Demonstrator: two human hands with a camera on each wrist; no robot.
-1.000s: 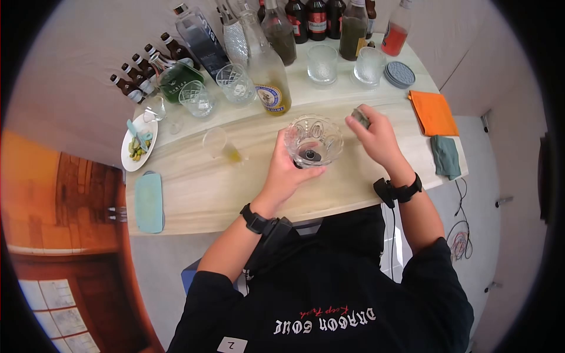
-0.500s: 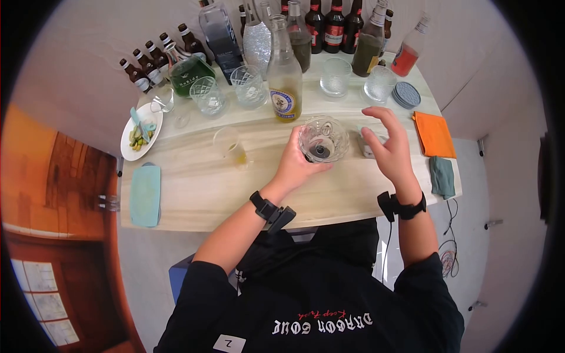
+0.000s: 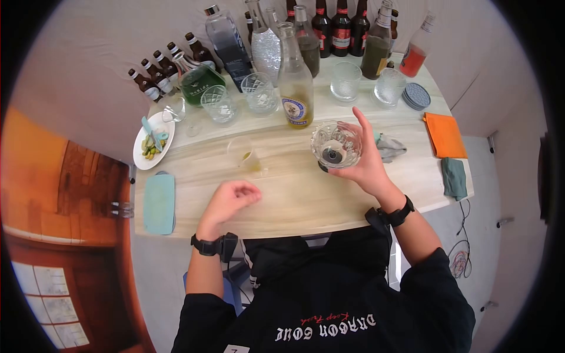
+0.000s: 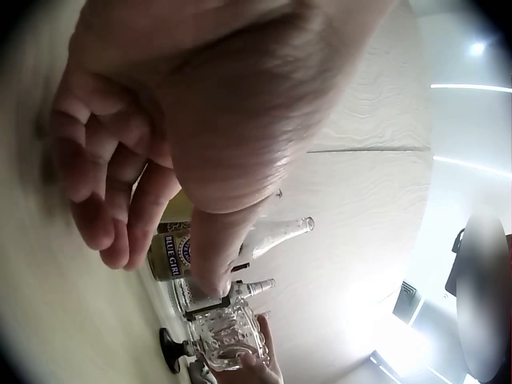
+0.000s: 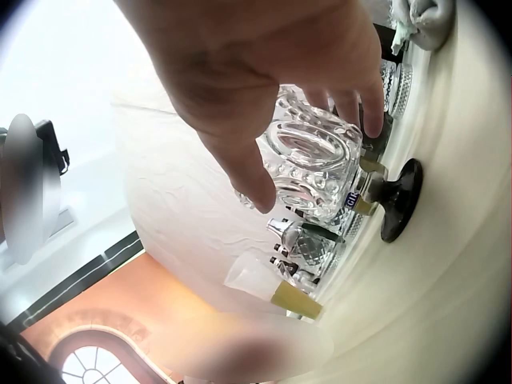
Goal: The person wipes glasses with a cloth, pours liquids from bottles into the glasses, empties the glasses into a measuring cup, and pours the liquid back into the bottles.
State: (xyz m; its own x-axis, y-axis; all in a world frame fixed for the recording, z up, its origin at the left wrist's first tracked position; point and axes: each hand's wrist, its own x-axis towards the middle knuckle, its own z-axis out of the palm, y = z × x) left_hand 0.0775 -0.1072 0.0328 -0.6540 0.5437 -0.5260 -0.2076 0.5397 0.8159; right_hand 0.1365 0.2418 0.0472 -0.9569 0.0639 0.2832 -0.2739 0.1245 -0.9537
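Note:
A clear patterned glass [image 3: 336, 145] with a dark foot is in my right hand [image 3: 368, 162], thumb on one side and fingers on the other. In the right wrist view the right hand [image 5: 272, 88] wraps the bowl of the glass [image 5: 308, 152], and the black foot [image 5: 402, 200] is close to the tabletop. My left hand [image 3: 228, 203] hovers over the table's front part, fingers loosely curled around nothing. The left wrist view shows that hand [image 4: 208, 120] with the glass [image 4: 230, 336] beyond it. A clear cup [image 3: 246, 157] with yellow liquid stands behind the left hand.
A Blue Girl bottle [image 3: 296, 106], several tumblers and more bottles line the back. On the left are a plate [image 3: 139, 154] and a light-blue board [image 3: 159, 203]. A grey cloth [image 3: 391, 148], an orange cloth [image 3: 445, 135] and a green cloth [image 3: 454, 178] are on the right.
My left hand has let go of the glass and moved left and nearer the front edge. The right hand has put down the grey cloth and now holds the glass.

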